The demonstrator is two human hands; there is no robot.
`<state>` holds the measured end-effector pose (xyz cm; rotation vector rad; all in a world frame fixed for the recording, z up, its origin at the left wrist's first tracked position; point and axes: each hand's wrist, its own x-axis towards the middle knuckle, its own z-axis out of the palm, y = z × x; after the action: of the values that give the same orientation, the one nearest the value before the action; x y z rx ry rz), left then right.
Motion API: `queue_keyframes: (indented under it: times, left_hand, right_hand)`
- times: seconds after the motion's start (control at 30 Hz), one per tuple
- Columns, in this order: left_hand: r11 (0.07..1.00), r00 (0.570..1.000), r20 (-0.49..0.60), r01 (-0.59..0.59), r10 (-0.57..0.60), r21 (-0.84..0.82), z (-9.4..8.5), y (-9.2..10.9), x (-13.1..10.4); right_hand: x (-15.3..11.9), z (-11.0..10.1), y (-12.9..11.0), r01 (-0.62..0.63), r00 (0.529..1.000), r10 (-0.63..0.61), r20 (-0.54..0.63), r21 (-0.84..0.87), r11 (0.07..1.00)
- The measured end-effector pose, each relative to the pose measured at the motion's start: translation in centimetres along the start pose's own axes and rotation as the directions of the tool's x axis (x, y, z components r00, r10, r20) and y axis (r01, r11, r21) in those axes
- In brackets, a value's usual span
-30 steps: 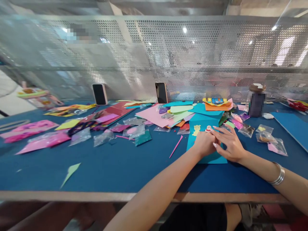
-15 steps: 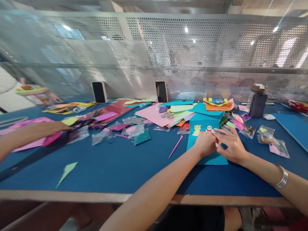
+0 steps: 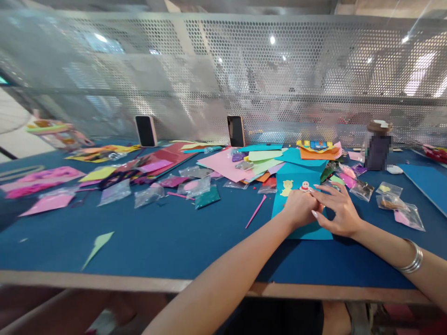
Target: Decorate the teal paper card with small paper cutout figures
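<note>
Blue tabletop (image 3: 157,246) carries packets (image 3: 361,190) beside the turquoise card (image 3: 296,180), 2 phones (image 3: 145,131) farther back.

A craft workshop: coloured paper (image 3: 223,165) and small plastic bags (image 3: 148,195) strew the blue table (image 3: 167,242), a perforated metal screen (image 3: 244,74) standing behind it.

The left hand (image 3: 300,207), at 4 o'clock, covers the middle of a turquoise card (image 3: 295,179), its fingertips lost behind the right hand (image 3: 338,211); anything held there is hidden. The left forearm (image 3: 223,274) is cropped at 7 o'clock, the right forearm (image 3: 384,244) at 4. At 3, a blue board (image 3: 428,188) leaves the frame near a tumbler (image 3: 379,151) masked by pixels. Shapes behind the perforated metal screen (image 3: 244,79) blur at 12; a second person's legs (image 3: 56,309) are cropped at 8.
</note>
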<state>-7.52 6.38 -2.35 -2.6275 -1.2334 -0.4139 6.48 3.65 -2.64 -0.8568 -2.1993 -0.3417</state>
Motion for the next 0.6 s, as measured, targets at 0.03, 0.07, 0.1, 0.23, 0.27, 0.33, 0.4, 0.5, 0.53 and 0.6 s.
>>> queue_keyframes:
  times: [0.03,0.07,0.1,0.23,0.27,0.33,0.4,0.5,0.53,0.6]
  left_hand:
    - [1.000,1.000,-0.002,0.001,-0.001,-0.004,0.00,0.05,-0.01]
    - [1.000,1.000,-0.004,0.003,-0.003,-0.008,0.00,0.10,-0.03]
    - [1.000,1.000,-0.006,0.005,-0.005,-0.012,0.00,0.16,-0.05]
    - [0.999,1.000,-0.006,0.007,-0.007,-0.033,0.01,0.40,-0.12]
    - [0.999,1.000,-0.004,0.007,-0.007,-0.038,-0.01,0.44,-0.13]
    - [0.999,1.000,0.003,0.010,-0.010,-0.046,-0.06,0.47,-0.12]
    - [0.999,1.000,0.012,0.014,-0.014,-0.052,-0.15,0.45,-0.08]
    - [0.998,0.999,0.028,0.020,-0.019,-0.055,-0.30,0.41,-0.02]
    - [0.998,0.999,0.033,0.022,-0.020,-0.054,-0.35,0.41,-0.01]
    - [0.998,0.999,0.039,0.024,-0.022,-0.052,-0.42,0.41,-0.01]
  right_hand:
    - [0.01,0.01,-0.01,-0.005,1.000,0.005,-0.002,-0.003,1.000]
    - [0.01,0.03,-0.01,-0.011,1.000,0.011,-0.004,-0.006,1.000]
    - [0.01,0.04,-0.01,-0.017,1.000,0.017,-0.007,-0.010,1.000]
    - [0.02,0.07,0.04,0.013,0.999,-0.012,-0.035,0.011,1.000]
    - [0.04,0.05,0.05,0.026,0.999,-0.025,-0.041,0.024,0.999]
    - [0.13,-0.02,0.06,0.055,0.998,-0.052,-0.046,0.056,0.997]
    - [0.26,-0.10,0.04,0.088,0.995,-0.085,-0.043,0.082,0.993]
    - [0.45,-0.13,0.05,0.133,0.991,-0.130,-0.041,0.091,0.987]
    - [0.48,-0.11,0.08,0.144,0.989,-0.140,-0.046,0.090,0.985]
    - [0.50,-0.04,0.16,0.163,0.986,-0.158,-0.058,0.098,0.982]
